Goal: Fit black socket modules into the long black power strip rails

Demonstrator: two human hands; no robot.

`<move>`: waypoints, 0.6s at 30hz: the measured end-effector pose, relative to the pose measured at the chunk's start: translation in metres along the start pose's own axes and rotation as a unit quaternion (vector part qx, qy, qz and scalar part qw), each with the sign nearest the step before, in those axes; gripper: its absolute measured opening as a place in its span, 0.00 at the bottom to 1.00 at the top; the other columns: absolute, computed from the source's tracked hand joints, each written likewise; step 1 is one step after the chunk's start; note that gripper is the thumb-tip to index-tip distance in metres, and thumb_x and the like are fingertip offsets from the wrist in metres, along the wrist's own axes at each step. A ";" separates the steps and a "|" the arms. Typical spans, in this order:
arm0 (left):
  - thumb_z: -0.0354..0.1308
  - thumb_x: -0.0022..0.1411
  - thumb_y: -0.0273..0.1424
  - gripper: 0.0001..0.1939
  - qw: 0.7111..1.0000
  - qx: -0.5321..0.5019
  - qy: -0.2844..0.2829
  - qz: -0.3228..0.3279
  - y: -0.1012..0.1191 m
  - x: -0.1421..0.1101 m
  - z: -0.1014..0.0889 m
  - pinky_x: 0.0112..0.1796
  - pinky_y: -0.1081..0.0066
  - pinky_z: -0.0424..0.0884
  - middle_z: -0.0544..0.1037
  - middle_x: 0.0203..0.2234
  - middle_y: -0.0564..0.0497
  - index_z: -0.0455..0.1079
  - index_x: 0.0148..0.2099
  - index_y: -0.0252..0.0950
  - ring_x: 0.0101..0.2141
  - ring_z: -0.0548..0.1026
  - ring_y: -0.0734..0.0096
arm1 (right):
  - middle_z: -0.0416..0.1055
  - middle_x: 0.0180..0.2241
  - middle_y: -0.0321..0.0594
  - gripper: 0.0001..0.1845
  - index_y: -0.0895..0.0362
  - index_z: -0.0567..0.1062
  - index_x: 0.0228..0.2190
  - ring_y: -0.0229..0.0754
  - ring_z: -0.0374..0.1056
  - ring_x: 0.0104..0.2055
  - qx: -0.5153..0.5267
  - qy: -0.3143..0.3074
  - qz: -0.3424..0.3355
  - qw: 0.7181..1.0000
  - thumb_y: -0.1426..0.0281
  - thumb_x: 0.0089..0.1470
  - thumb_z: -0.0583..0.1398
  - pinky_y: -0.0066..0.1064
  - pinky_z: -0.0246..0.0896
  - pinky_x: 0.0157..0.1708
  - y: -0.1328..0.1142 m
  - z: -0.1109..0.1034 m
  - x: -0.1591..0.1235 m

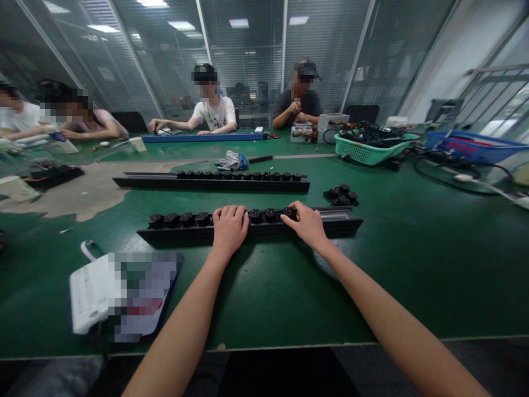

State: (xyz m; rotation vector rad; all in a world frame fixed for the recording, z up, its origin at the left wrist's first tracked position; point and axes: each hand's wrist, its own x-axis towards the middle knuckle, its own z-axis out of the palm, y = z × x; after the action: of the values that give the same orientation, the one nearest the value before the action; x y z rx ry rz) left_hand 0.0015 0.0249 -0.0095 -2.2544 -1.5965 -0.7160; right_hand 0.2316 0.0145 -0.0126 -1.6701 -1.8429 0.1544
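Lying across the table in front of me is a long black channel rail (343, 225) with a row of dark, round-topped, socket-like modules (187, 219) seated in it. My left hand (230, 226) is closed over the middle of this rail, its fingers together on the far side, hiding part of the row. At the right end of the row, my right hand (305, 221) pinches a black module (290, 212) between thumb and fingers. Two modules show between my hands. The right end of the rail holds no modules.
A second black rail (210, 183) with modules lies beyond, and loose modules (341, 194) sit to its right. Gloves (232, 161), a green basket (372, 149) of cables and a blue tray (475, 144) are farther off. A white device (88, 292) lies near left. Several people sit opposite.
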 end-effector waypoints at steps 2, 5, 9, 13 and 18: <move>0.42 0.71 0.34 0.15 1.000 -0.002 -0.001 -0.001 0.000 0.000 0.000 0.52 0.55 0.55 0.77 0.44 0.44 0.70 0.47 0.41 0.49 0.69 0.56 | 0.76 0.39 0.42 0.15 0.53 0.70 0.41 0.47 0.69 0.39 0.000 -0.002 0.001 1.000 0.56 0.58 0.57 0.35 0.49 0.38 0.000 0.000 0.000; 0.42 0.71 0.34 0.15 1.000 -0.008 -0.001 -0.002 0.000 0.000 0.000 0.53 0.55 0.55 0.77 0.44 0.44 0.70 0.47 0.41 0.49 0.69 0.56 | 0.76 0.40 0.43 0.15 0.53 0.71 0.41 0.48 0.69 0.40 -0.002 -0.003 -0.001 1.000 0.56 0.58 0.57 0.35 0.50 0.39 0.000 0.000 0.001; 0.42 0.71 0.34 0.15 1.000 -0.011 -0.001 -0.002 0.000 0.000 -0.001 0.53 0.54 0.55 0.77 0.45 0.44 0.70 0.47 0.41 0.49 0.69 0.56 | 0.76 0.39 0.43 0.15 0.53 0.71 0.41 0.48 0.69 0.40 0.000 -0.004 0.000 1.000 0.56 0.58 0.57 0.36 0.50 0.39 0.001 -0.001 0.001; 0.42 0.71 0.34 0.15 1.000 -0.010 0.000 0.002 0.000 0.000 0.000 0.53 0.54 0.55 0.77 0.45 0.44 0.70 0.47 0.41 0.49 0.69 0.56 | 0.76 0.39 0.43 0.14 0.54 0.71 0.40 0.47 0.69 0.40 0.002 -0.004 0.002 1.000 0.58 0.58 0.57 0.35 0.51 0.38 0.002 -0.001 0.002; 0.42 0.71 0.34 0.15 1.000 -0.008 0.000 0.001 -0.001 0.000 0.000 0.52 0.54 0.55 0.77 0.44 0.44 0.70 0.47 0.40 0.49 0.69 0.56 | 0.75 0.39 0.43 0.14 0.54 0.72 0.40 0.47 0.68 0.40 -0.001 -0.007 -0.003 1.000 0.58 0.58 0.57 0.36 0.53 0.39 0.003 -0.001 0.002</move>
State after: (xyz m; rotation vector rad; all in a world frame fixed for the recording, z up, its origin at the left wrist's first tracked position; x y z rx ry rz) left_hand 0.0011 0.0252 -0.0093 -2.2667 -1.5947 -0.7322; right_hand 0.2346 0.0169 -0.0121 -1.6684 -1.8589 0.1636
